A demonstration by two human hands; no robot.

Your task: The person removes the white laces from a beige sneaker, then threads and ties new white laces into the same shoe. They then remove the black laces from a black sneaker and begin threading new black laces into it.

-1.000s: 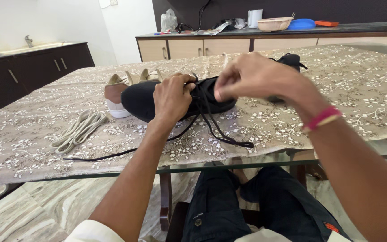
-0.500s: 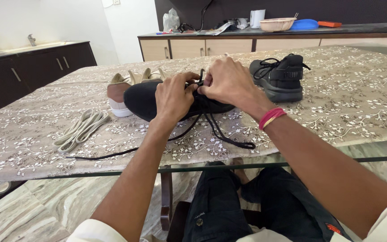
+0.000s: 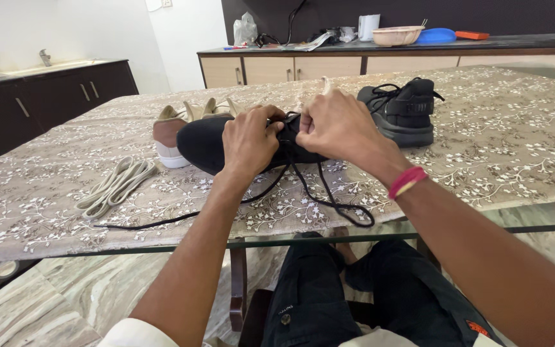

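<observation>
While the black shoe [image 3: 226, 142] lies on its side near the front of the table [image 3: 515, 148], both hands work at its top. The left hand [image 3: 248, 142] is curled over the shoe, thumb and fingers pressed together around the lacing area. The right hand [image 3: 338, 125] sits just beside it, fingers pinching the black lace [image 3: 319, 183] where it leaves the shoe (the exact grip point is hidden behind the knuckles). One end of the lace loops down toward the table edge on the right; the other trails left across the patterned cloth. A second black shoe [image 3: 403, 109] stands upright just behind the right hand. A beige shoe [image 3: 171, 132] rests touching the far side of the black one, and a bundle of pale laces [image 3: 117, 183] lies to the left, well apart from the hands.
</observation>
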